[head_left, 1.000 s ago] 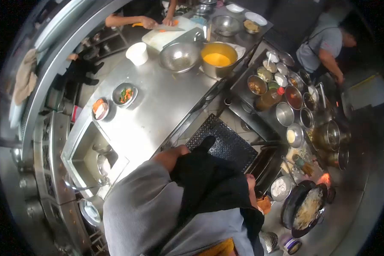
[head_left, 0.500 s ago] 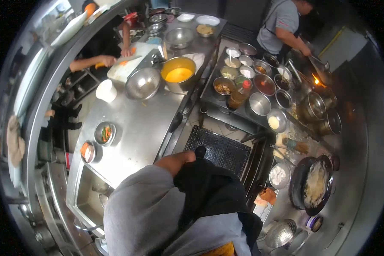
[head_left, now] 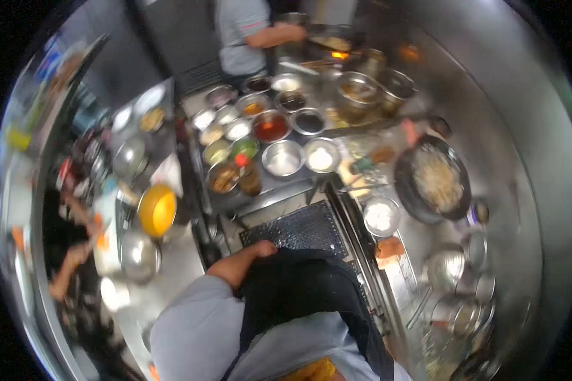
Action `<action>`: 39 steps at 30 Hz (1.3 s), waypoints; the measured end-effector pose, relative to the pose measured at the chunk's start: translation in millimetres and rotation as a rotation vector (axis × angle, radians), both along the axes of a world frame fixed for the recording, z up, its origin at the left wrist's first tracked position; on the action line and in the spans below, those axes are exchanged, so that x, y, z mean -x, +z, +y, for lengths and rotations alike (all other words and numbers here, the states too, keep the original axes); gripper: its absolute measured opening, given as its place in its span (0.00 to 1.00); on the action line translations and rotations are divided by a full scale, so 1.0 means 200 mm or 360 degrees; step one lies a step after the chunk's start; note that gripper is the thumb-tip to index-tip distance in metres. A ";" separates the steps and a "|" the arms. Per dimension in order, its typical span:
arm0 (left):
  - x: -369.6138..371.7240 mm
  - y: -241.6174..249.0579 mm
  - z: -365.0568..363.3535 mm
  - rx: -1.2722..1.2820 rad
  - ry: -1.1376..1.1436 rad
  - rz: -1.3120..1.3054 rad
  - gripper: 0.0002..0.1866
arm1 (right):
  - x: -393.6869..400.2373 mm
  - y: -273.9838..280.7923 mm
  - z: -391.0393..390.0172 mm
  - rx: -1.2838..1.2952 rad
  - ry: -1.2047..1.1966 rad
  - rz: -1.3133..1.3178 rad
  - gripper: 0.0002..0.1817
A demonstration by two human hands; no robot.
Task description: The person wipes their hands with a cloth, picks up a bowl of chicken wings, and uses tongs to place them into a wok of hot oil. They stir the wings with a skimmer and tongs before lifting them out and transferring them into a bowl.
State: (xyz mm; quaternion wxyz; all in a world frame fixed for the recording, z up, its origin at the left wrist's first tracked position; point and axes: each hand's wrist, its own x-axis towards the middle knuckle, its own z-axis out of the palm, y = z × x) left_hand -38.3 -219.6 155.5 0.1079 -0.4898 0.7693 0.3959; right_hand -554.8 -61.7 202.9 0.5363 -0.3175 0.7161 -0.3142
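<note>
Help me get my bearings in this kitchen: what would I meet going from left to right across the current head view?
White tub → pot with yellow contents → red-capped bottle → bowl with white contents → wok.

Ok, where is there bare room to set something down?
Bare steel counter shows between the metal bowl, white tub and left sleeve. Crowded: the bowls ahead, packed beside the red-capped bottle, and the area around the wok.
</note>
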 end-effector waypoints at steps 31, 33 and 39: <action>0.04 3.93 -0.62 0.1991 -0.1982 0.2544 0.22 | -0.66 2.68 -0.20 0.2172 -0.0642 0.0940 0.34; 0.10 3.95 -0.51 0.2344 -0.2137 0.2658 0.22 | -0.81 3.20 -0.18 0.2549 -0.0134 0.0926 0.44; 0.17 3.94 -0.42 0.2537 -0.2212 0.2643 0.22 | -1.35 3.81 -0.26 0.3742 0.0688 0.1788 0.29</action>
